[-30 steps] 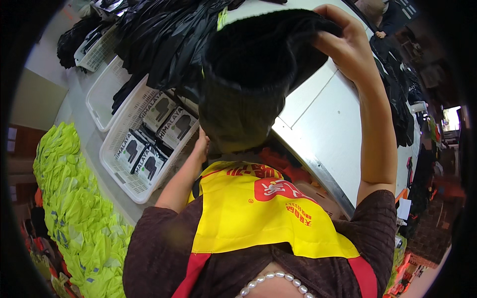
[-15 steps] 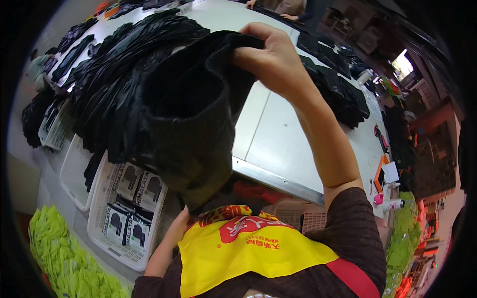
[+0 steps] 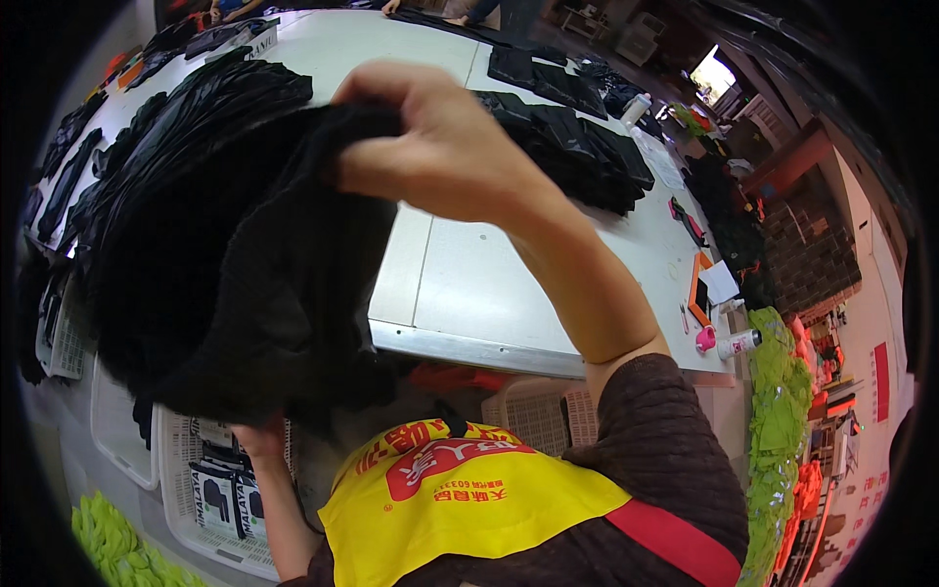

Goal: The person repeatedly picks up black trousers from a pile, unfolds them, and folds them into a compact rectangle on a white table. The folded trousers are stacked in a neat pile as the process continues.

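Observation:
A black cloth garment hangs before me with a wide, ribbed round opening that gapes to the left. My right hand, slightly blurred, is closed on the upper rim of this opening, thumb on one side and fingers on the other. Low down, my left hand is at the garment's underside. The cloth covers its fingers, so their grip does not show. Behind the garment lies a long heap of black garments on the white table.
Folded black garments are stacked across the table. White baskets stand at lower left, one holding printed packets. Lime-green cloth lies beyond them. An orange frame and a bottle are near the right edge. Another person's hands show at the far side.
My right hand has carried the garment's rim leftward, and its opening now looks wider and nearer. My left hand has moved left beneath it. The whole view has shifted too.

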`<state>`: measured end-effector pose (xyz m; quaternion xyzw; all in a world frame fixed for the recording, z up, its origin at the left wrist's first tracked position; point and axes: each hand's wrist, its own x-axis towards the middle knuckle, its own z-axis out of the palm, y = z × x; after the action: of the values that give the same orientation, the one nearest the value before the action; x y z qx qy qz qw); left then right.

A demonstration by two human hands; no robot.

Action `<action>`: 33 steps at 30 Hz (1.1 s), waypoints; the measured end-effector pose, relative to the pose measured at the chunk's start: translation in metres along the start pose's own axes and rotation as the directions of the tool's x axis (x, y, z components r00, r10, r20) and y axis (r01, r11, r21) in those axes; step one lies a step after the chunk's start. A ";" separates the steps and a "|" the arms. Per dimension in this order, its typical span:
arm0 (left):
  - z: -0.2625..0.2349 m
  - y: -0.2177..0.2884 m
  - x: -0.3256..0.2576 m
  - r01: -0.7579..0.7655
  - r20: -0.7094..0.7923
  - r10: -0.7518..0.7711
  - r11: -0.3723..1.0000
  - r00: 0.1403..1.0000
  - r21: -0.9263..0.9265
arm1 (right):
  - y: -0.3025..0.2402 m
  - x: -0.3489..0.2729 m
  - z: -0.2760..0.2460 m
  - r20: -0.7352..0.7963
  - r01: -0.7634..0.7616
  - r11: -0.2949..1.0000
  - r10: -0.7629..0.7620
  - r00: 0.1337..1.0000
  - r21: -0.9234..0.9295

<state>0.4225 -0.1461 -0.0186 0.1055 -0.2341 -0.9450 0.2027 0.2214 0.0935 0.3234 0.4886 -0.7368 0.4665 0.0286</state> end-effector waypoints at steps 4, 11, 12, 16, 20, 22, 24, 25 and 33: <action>-0.033 0.037 0.000 0.040 -0.025 -0.036 0.981 0.999 0.189 | 0.058 0.005 -0.026 0.021 -0.155 0.967 0.163 0.986 -0.201; 0.047 0.148 0.016 -0.347 0.154 0.311 0.854 0.938 0.388 | 0.025 0.001 -0.101 -0.163 0.067 0.997 -0.063 0.985 0.022; 0.049 0.142 0.014 -0.273 0.047 0.271 0.918 0.961 0.286 | 0.033 0.000 -0.101 -0.099 0.029 0.999 -0.032 0.995 -0.029; -0.029 0.107 0.001 0.081 -0.155 0.127 0.454 0.980 0.887 | 0.141 -0.027 -0.056 0.448 0.100 0.872 0.145 0.882 -0.480; 0.019 0.167 -0.071 -0.204 -0.010 0.256 0.796 0.967 0.570 | 0.088 -0.027 -0.088 0.325 -0.070 0.925 0.201 0.924 -0.372; 0.054 0.175 -0.079 -0.129 0.041 0.134 0.754 0.990 0.644 | 0.045 -0.025 -0.114 0.260 -0.127 0.888 0.262 0.930 -0.441; 0.081 0.174 -0.105 -0.035 0.000 0.050 0.709 0.999 0.704 | 0.023 -0.007 -0.118 0.238 -0.125 0.875 0.262 0.935 -0.468; 0.085 0.174 -0.111 -0.020 0.033 -0.006 0.674 0.999 0.738 | 0.016 0.002 -0.118 0.224 -0.133 0.861 0.272 0.936 -0.491; 0.037 0.175 -0.055 -0.087 -0.161 0.589 0.371 0.792 0.925 | 0.008 0.124 -0.041 0.116 -0.243 0.772 0.378 0.919 -0.587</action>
<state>0.5188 -0.2489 0.1034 0.3672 -0.6491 -0.5581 0.3640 0.1342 0.0376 0.4026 0.3790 -0.9099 0.1684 0.0083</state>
